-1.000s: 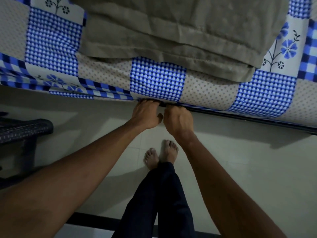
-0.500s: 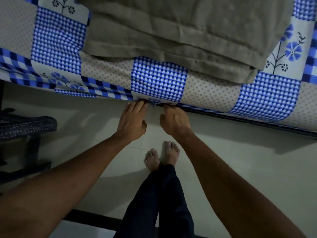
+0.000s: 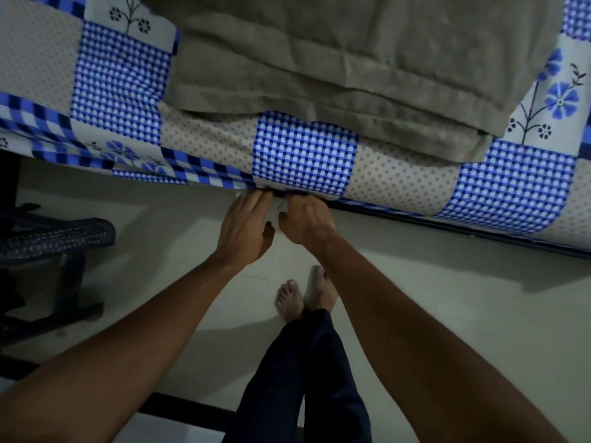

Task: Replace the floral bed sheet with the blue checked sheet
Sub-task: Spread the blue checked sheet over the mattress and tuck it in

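The checked sheet is spreading across the top of the frame, a folded blanket lying on it at upper centre. The left hand and right hand are touching its lower edge side by side at mid-frame, bare feet standing below them, a stool sitting at far left.

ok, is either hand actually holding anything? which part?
Right hand appears curled on the bottom hem of the blue checked sheet, fingertips hidden. Left hand only touches that hem, fingers straight.

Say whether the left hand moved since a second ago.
Yes. The left hand shifted leftward along the checked patch, from its middle to its left corner.
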The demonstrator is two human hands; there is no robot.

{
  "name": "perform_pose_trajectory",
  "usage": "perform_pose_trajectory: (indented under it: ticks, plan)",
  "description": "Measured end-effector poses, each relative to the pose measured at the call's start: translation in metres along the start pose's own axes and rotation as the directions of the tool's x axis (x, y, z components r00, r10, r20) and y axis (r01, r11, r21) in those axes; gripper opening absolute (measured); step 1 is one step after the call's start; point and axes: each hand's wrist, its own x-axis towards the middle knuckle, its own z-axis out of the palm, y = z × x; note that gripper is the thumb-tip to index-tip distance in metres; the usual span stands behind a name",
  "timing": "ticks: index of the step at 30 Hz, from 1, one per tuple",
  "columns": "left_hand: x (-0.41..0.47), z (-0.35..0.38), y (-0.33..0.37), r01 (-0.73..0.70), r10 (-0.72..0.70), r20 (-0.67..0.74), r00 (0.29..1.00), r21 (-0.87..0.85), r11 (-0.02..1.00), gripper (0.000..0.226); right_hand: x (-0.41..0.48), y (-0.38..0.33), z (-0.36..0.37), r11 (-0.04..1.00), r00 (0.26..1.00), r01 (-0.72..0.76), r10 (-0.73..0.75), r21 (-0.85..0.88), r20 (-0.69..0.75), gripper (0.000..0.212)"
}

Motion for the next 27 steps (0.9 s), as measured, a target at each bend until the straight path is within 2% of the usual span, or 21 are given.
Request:
perform_pose_trajectory:
  ticks: [3, 5, 7, 9, 11, 13, 15, 17, 19, 21, 24, 27]
  plan:
    - [0.009, 0.002, -0.009, 0.012, -0.012, 0.000, 1.000, 0.078, 0.997, 0.069, -0.017, 0.001, 0.016, 0.994, 0.987, 0.109, -0.110, -0.018, -0.114, 0.052]
    - [0.021, -0.002, -0.015, 0.027, -0.031, 0.033, 0.999, 0.095, 0.995, 0.060, -0.017, -0.002, 0.028, 0.984, 0.976, 0.171, -0.176, -0.045, -0.131, 0.058]
    - [0.031, -0.009, -0.016, 0.101, -0.102, 0.103, 0.989, 0.013, 0.995, 0.050, -0.008, -0.005, 0.030, 0.985, 0.980, 0.152, -0.161, -0.079, -0.118, 0.056]
    - [0.034, -0.016, -0.021, 0.119, -0.108, 0.157, 0.982, -0.065, 0.991, 0.047, 0.003, -0.013, 0.022, 0.992, 0.990, 0.092, -0.100, -0.084, -0.099, 0.045]
    - [0.025, -0.022, -0.024, 0.033, -0.020, 0.127, 0.992, -0.099, 0.995, 0.049, 0.011, -0.024, 0.009, 0.994, 0.998, 0.039, -0.044, -0.107, -0.039, 0.035]
    - [0.011, -0.022, -0.028, -0.040, 0.045, 0.057, 0.997, -0.085, 0.996, 0.054, 0.015, -0.029, 0.003, 0.996, 1.000, 0.023, -0.022, -0.086, 0.012, 0.039]
    - [0.005, -0.020, -0.033, -0.034, 0.037, 0.044, 0.998, -0.056, 0.998, 0.059, 0.011, -0.027, 0.003, 1.000, 0.998, 0.007, -0.007, -0.006, 0.061, 0.046]
    - [0.008, -0.018, -0.040, -0.001, 0.002, 0.048, 0.999, -0.022, 1.000, 0.058, 0.002, -0.026, 0.013, 0.999, 0.999, 0.033, -0.034, 0.029, 0.014, 0.051]
    - [0.020, -0.019, -0.044, 0.012, -0.010, 0.072, 0.997, -0.023, 1.000, 0.052, -0.009, -0.027, 0.026, 0.992, 0.988, 0.124, -0.120, 0.030, -0.101, 0.055]
    - [0.034, -0.026, -0.044, 0.062, -0.056, 0.117, 0.992, -0.048, 0.997, 0.042, -0.009, -0.029, 0.037, 0.980, 0.969, 0.200, -0.197, 0.006, -0.147, 0.059]
    - [0.036, -0.028, -0.040, 0.111, -0.093, 0.166, 0.982, -0.106, 0.988, 0.038, 0.003, -0.034, 0.042, 0.986, 0.975, 0.163, -0.163, -0.013, -0.153, 0.054]
    - [0.012, -0.021, -0.038, 0.061, -0.055, 0.054, 0.997, -0.123, 0.991, 0.052, 0.010, -0.041, 0.030, 0.994, 0.989, 0.112, -0.111, 0.007, -0.099, 0.050]
